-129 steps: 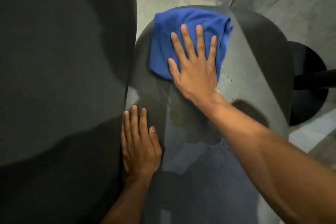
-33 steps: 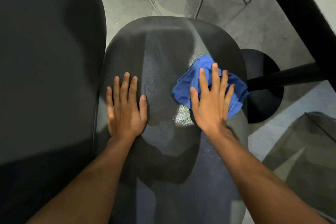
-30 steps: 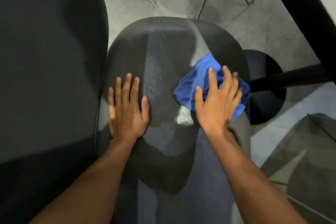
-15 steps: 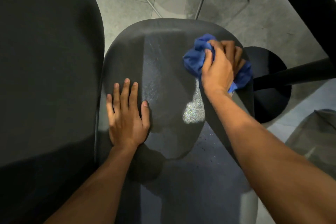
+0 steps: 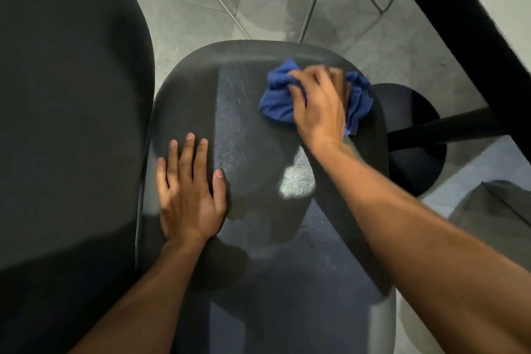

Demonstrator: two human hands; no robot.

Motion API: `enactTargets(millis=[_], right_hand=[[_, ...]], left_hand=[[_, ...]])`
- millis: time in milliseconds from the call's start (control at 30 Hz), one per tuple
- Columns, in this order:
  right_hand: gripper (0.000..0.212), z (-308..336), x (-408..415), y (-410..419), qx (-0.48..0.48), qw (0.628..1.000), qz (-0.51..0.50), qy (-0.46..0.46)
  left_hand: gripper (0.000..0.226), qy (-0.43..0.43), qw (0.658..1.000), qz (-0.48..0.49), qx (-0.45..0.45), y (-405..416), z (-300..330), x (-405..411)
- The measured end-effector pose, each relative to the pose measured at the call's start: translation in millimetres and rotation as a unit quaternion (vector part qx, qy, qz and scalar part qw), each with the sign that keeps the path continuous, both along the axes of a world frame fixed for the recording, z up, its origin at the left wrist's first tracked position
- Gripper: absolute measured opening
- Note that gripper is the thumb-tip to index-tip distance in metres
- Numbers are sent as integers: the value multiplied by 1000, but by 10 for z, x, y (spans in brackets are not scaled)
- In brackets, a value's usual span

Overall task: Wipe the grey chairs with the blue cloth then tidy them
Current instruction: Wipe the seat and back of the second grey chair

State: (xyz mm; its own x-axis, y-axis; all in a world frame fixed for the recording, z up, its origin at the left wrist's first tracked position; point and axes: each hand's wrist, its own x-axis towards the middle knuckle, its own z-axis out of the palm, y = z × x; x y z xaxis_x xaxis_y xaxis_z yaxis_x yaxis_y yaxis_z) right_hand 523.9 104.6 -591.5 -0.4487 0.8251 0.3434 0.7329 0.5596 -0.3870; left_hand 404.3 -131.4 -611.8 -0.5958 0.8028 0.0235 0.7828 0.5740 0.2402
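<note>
Head view: right hand grips the bunched blue cloth, fingers curled round it, at the far right part of the grey chair seat. Left hand lies flat, fingers straight, on the seat's left side. Second grey chair just beside, left.

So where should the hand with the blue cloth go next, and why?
Probably a sweep leftward along the chair seat's far edge. The right hand grips the bunched blue cloth at the far right corner, the left hand rests flat on the seat, and specks show nearer the person.
</note>
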Motion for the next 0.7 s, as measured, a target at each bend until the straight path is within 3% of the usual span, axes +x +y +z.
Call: enactTargets(millis=[133, 233, 333, 433, 600, 700], right_hand=[[21, 63, -210, 391, 16, 997, -70, -15], [24, 27, -46, 190, -8, 999, -44, -7], [21, -12, 419, -332, -35, 999, -11, -37], [19, -28, 963, -1042, -69, 993, -46, -87], [28, 182, 1838, -2419, -170, 978, -40, -115], [27, 218, 1843, -2483, -185, 974, -50, -118]], left_hand=[[59, 0, 1000, -1, 12, -2, -26, 4], [59, 4, 1000, 3, 12, -4, -27, 0], [59, -1, 1000, 5, 5, 5, -2, 0], [60, -3, 1000, 0, -8, -6, 26, 8], [58, -30, 999, -8, -17, -33, 78, -9], [56, -54, 998, 0, -32, -266, 121, 52]])
